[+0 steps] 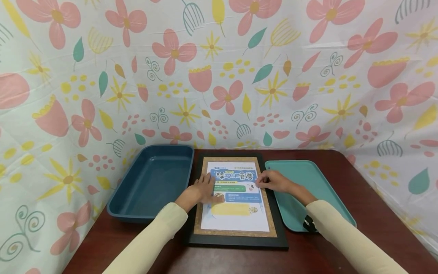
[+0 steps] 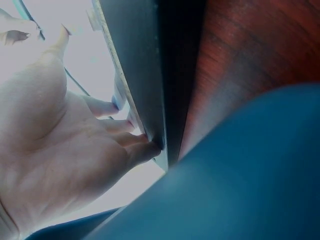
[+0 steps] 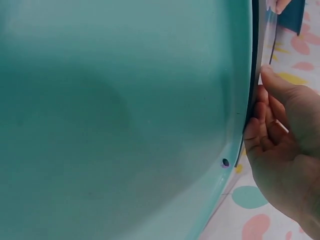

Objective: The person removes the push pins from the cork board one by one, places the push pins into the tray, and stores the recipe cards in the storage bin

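Observation:
A printed sheet point(image 1: 236, 222) with a blue heading and colored text blocks lies flat on a black-framed cork board point(image 1: 270, 224). My left hand point(image 1: 202, 189) rests on the sheet's left part with fingers extended; in the left wrist view the little-finger side point(image 2: 145, 150) reaches the frame's dark edge. At the sheet's right edge my right hand point(image 1: 275, 180) has its thumb and fingertips drawn together, pinching there. The right wrist view shows those fingers point(image 3: 265, 125) curled beside the green tray's rim, with the thumb extended past them. The pinched spot itself is hidden.
A deep dark-blue bin point(image 1: 154, 182) stands left of the board. To the right lies a shallow teal tray point(image 1: 308, 179), with a black object point(image 1: 309, 223) showing by my right sleeve. Flowered cloth point(image 1: 219, 76) hangs behind the dark red table point(image 1: 362, 213).

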The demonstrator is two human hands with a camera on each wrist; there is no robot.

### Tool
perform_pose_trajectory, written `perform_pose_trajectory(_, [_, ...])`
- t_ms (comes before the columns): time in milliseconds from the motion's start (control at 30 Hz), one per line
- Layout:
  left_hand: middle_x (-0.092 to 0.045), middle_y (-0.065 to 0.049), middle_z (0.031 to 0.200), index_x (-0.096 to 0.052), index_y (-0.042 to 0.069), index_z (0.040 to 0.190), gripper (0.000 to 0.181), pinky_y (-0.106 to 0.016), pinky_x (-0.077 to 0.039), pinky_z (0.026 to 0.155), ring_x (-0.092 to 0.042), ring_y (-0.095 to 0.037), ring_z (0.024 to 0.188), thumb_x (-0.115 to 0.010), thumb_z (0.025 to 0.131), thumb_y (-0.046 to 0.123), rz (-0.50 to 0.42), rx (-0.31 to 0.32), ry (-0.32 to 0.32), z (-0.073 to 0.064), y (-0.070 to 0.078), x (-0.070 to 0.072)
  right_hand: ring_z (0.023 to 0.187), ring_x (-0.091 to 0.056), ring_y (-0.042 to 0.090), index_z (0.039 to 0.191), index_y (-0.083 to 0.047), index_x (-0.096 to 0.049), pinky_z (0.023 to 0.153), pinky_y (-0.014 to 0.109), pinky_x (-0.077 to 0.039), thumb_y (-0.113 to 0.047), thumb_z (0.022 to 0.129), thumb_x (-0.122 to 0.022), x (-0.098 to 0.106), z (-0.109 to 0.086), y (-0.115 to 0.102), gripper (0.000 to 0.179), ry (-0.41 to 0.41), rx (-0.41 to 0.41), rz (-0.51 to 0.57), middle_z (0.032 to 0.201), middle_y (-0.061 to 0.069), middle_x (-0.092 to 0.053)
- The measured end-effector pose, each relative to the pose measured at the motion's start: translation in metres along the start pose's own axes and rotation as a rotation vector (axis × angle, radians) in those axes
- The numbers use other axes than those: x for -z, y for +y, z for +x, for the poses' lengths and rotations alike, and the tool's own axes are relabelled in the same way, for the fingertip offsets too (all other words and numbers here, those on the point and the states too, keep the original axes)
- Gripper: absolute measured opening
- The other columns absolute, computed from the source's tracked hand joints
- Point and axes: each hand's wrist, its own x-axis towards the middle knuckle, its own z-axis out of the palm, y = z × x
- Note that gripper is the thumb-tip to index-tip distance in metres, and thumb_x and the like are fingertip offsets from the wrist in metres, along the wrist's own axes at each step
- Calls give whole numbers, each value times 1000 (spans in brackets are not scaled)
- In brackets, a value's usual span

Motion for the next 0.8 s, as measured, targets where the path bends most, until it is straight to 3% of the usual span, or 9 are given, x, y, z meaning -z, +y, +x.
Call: perform_pose_trajectory(800, [-3,-15,160,-8,7,155,104,-49,-18,114,-4,-35,146,-44,85,74,-1,5,1,1,0,-1,65,-56,13,94,-10,-73,59,24,-47,-15,91,-67,2,1,1,8,-6,-2,22,83,0,-67])
